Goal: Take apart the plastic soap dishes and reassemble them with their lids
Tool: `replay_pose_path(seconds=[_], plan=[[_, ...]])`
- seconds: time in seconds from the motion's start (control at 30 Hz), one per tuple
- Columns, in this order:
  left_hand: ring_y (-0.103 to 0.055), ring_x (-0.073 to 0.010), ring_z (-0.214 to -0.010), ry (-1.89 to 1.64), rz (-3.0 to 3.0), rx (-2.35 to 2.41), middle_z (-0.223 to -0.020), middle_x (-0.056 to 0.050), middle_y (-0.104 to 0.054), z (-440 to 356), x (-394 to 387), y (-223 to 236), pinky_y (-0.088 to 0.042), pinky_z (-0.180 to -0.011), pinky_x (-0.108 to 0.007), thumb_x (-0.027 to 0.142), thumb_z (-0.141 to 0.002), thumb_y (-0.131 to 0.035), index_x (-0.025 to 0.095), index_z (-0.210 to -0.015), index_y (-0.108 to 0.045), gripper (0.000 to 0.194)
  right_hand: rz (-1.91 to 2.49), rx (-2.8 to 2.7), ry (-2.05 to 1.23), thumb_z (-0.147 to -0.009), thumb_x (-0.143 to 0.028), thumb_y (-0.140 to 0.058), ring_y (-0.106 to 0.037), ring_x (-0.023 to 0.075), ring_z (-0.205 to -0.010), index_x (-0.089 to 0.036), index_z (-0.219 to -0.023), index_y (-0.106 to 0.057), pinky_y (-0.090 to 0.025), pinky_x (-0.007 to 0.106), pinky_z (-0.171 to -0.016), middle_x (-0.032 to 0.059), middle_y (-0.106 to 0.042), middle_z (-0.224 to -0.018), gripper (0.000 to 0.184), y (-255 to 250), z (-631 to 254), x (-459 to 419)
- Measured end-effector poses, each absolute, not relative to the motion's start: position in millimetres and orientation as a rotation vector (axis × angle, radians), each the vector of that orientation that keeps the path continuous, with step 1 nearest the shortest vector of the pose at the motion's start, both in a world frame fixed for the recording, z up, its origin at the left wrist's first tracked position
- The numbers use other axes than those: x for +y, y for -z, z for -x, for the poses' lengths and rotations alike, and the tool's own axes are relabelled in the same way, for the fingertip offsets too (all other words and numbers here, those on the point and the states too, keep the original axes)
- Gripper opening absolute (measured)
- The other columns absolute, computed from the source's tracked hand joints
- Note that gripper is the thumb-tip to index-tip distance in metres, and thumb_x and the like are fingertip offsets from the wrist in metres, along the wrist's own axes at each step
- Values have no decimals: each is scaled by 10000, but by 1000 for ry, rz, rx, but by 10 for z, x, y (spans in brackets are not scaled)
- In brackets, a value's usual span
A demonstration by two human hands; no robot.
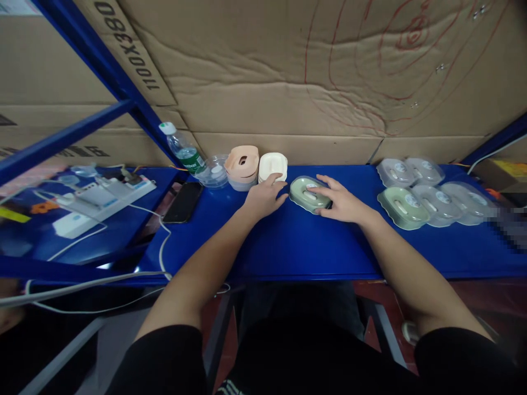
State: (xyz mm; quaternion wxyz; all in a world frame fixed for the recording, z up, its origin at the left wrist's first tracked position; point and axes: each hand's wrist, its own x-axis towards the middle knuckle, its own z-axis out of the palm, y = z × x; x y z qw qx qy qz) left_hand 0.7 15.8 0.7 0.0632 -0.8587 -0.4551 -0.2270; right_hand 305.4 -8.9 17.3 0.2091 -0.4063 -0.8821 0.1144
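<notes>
My right hand (341, 202) rests over the right side of a pale green box with a clear plastic cover (302, 189), its fingers spread apart and touching the cover. A light-coloured handle or strip shows on top of that box. Just to the left, my left hand (265, 198) reaches to a small stack of cream square dishes (273, 163), fingers apart at the stack's near edge. Whether the fingertips touch the dishes I cannot tell. Close beside the dishes stands a stack of peach-coloured lids with a slot (242, 160), above paler parts.
Several covered boxes, one green (403, 206) and others greyish (438, 203), sit at the right. Left of the stacks are a clear round tub (216, 171), a tilted water bottle (185, 151), a black phone (184, 202) and a power strip (102, 204) with cables. Cardboard (267, 115) walls the back.
</notes>
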Motion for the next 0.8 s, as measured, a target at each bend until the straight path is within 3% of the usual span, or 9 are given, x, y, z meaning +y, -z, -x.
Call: replay_pose_path(seconds=[0.17,0.33,0.4,0.53,0.63,0.73,0.8], plan=[[-747,-285,-1198,792,2618,-1302,-1549,-152,-618,-22,113,-36,-663,-835,-358,402,-1010,-692,200,-1358,-708,403,1124,-2393,-366,-857,-557,-846,-537,427,-1505,-287,-1519,-626,-461,669,-1210,171,-512,-1667,748,-196,-3026,-95],[-686,-296,-1325,894,2771,-1046,-1539,-175,-618,-61,53,-61,-666,-906,-367,595,-982,-702,202,-1512,-585,670,957,-2183,-421,-879,-624,-794,-651,346,-1395,-300,-1387,-712,-498,608,-1196,119,-686,-1497,608,-210,-2981,-92],[-665,-293,-1364,913,2781,-999,-1531,-182,-626,-76,37,-68,-662,-938,-369,565,-1014,-664,190,-1549,-548,663,930,-2062,-439,-897,-696,-744,-692,339,-1337,-290,-1321,-737,-528,589,-1166,114,-736,-1425,587,-219,-2963,-116],[-707,-255,-1306,941,2714,-976,-1451,-167,-696,-89,16,-98,-652,-962,-361,379,-1113,-504,199,-1580,-519,502,1009,-1744,-567,-900,-893,-555,-812,329,-929,-276,-1201,-732,-660,535,-851,102,-831,-1075,709,-215,-2938,-177],[-735,-244,-1240,904,2701,-868,-1430,-138,-712,-89,-13,-150,-649,-974,-385,417,-1118,-513,263,-1520,-588,437,1106,-1544,-649,-897,-949,-442,-753,296,-630,-290,-1142,-706,-624,488,-596,78,-800,-864,751,-217,-2921,-188],[-763,-223,-1079,802,2720,-791,-1509,-131,-665,-74,-32,-211,-656,-913,-385,517,-1094,-557,300,-1370,-693,377,1141,-1455,-702,-926,-924,-416,-689,261,-504,-297,-1166,-686,-567,447,-488,61,-777,-789,723,-242,-2893,-172],[-759,-206,-1003,786,2722,-844,-1541,-127,-641,-36,-11,-240,-649,-882,-371,537,-1090,-556,292,-1227,-744,338,1127,-1435,-731,-956,-898,-381,-711,260,-524,-291,-1217,-671,-589,450,-517,63,-789,-807,721,-261,-2872,-160]])
